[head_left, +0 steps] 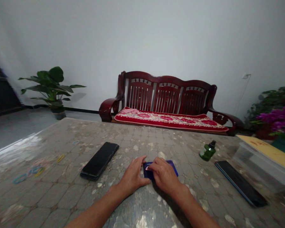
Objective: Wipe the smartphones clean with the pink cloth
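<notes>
Both my hands rest on a small dark blue flat object (171, 166) lying on the patterned table (142, 139). My left hand (132, 177) curls against its left edge, thumb and fingers pressed to it. My right hand (164, 174) lies over its middle and covers most of it, fingers bent down on it. What kind of object it is I cannot make out.
A black phone (99, 160) lies to the left, another dark phone (240, 183) to the right. A small green bottle (208, 151) stands behind. A clear plastic box (261, 164) sits at the right edge. Coloured rubber bands (35, 171) lie scattered at the left.
</notes>
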